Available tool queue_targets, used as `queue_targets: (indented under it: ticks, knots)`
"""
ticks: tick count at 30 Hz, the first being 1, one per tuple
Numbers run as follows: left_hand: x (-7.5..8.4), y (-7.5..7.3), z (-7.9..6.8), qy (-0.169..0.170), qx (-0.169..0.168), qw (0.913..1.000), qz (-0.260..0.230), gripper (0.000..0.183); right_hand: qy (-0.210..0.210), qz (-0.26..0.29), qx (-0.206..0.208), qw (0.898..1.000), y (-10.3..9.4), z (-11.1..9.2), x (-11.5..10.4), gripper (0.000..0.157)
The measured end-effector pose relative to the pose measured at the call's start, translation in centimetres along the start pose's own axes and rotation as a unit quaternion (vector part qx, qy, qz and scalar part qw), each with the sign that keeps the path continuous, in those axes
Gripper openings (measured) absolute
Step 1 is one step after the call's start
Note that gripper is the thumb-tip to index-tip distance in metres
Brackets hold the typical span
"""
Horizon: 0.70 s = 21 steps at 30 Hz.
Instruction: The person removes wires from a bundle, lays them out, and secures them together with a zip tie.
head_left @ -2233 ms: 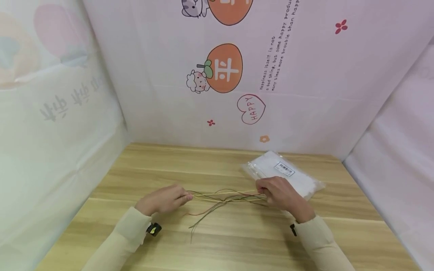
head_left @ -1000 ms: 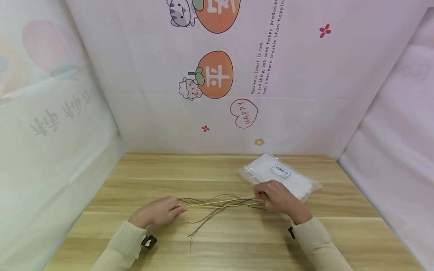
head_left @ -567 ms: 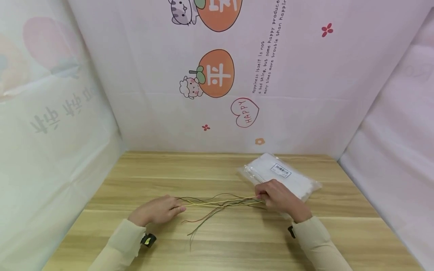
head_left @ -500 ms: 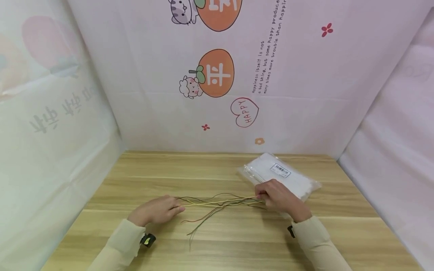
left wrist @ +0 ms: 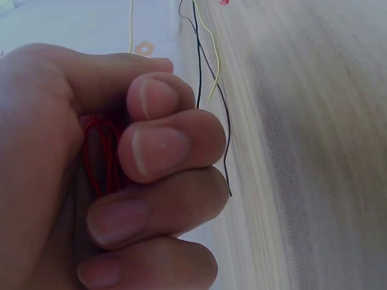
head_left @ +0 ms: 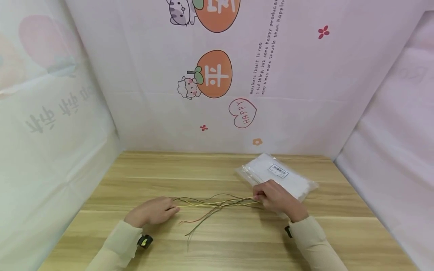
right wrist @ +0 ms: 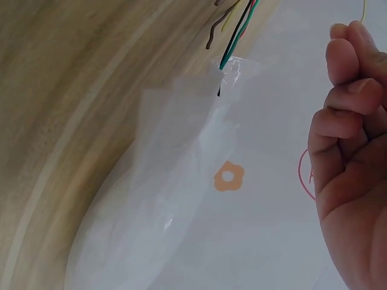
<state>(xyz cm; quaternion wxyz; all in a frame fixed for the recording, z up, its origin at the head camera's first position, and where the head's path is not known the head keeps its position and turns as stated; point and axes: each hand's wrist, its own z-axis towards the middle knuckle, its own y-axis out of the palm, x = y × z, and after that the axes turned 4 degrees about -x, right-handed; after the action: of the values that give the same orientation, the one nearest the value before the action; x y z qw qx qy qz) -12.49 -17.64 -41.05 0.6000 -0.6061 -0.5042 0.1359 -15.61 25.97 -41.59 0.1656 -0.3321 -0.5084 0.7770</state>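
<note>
My left hand is at the left of a loose bundle of thin wires, thumb and fingertips pinching a yellow wire. In the left wrist view, loops of red cord lie inside its curled fingers. My right hand pinches the same yellow wire at its other side, just in front of the plastic bag; in the right wrist view a short yellow piece sticks out above its fingertips. Between the hands the wires cross over the table. Green wires and a red wire splay toward the front left.
A clear plastic bag with white contents and a barcode label lies behind the right hand, near the back of the wooden table. White printed cloth encloses the back and both sides.
My left hand has drawn left, widening the gap between the hands, and the yellow wire shows longer between them. The right hand keeps its pinch and has hardly moved. The head view has shifted slightly.
</note>
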Motion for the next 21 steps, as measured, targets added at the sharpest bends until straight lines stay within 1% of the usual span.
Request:
queue_targets:
  ticks: [4,9,11,15,18,21]
  knots:
    - [-0.4,0.2,-0.1,0.007,0.002,1.0000,0.001,0.043,0.002,-0.005,-0.007,1.000,0.1,-0.1,0.2,0.028]
    - [-1.0,0.4,-0.3,0.009,0.020,0.9997,0.013,0.043,0.033,-0.018,-0.021,0.999,0.1,-0.4,0.5,0.027]
    - [-1.1,0.4,-0.2,0.010,0.027,0.9995,0.015,0.044,0.038,-0.023,-0.028,0.999,0.1,-0.4,0.5,0.026]
    - [-0.9,0.4,0.2,0.023,0.033,0.9991,0.010,0.047,0.023,-0.026,-0.036,0.999,0.2,-0.2,0.5,0.024]
    - [-0.5,0.3,0.6,0.031,0.038,0.9987,0.013,0.048,0.005,-0.015,-0.037,0.999,0.3,0.0,0.4,0.020]
    - [0.1,0.1,0.9,0.036,0.041,0.9984,0.015,0.048,-0.002,-0.004,-0.038,0.999,0.3,0.2,0.2,0.014]
